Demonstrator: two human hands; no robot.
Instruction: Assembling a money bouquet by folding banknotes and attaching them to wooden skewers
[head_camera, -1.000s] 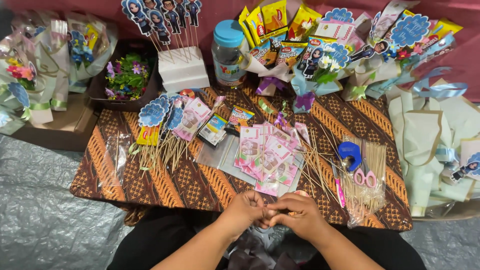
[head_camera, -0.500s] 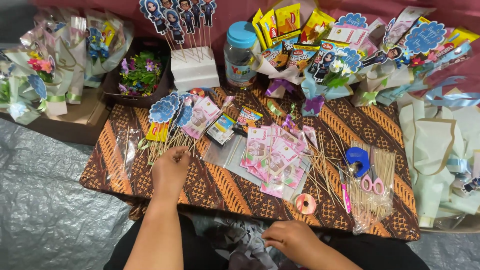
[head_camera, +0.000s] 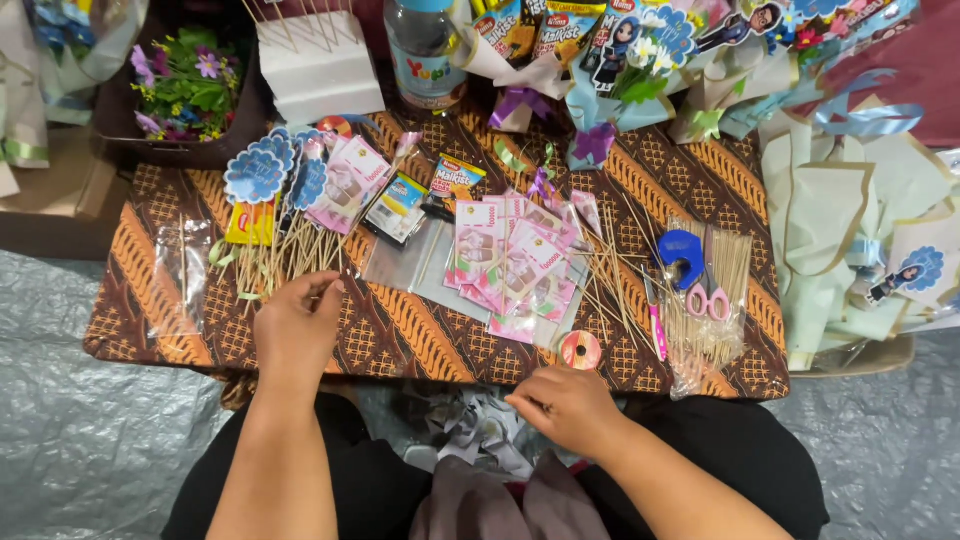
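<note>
Now reaching: left hand (head_camera: 296, 325) over sticks (head_camera: 290, 250) near table's (head_camera: 420, 340) left front, fingertips curled onto their near ends, grip unclear. Lying long axis front to back, straight ahead of that hand. Right hand (head_camera: 565, 405) at front edge, loosely closed, contents unclear.

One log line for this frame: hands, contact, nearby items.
left hand: fingertips on wooden skewers | right hand: at table edge, grip unclear | near right: tape roll | centre: pink packets

bare forearms, no sleeves showing; black clothing over the lap
</note>
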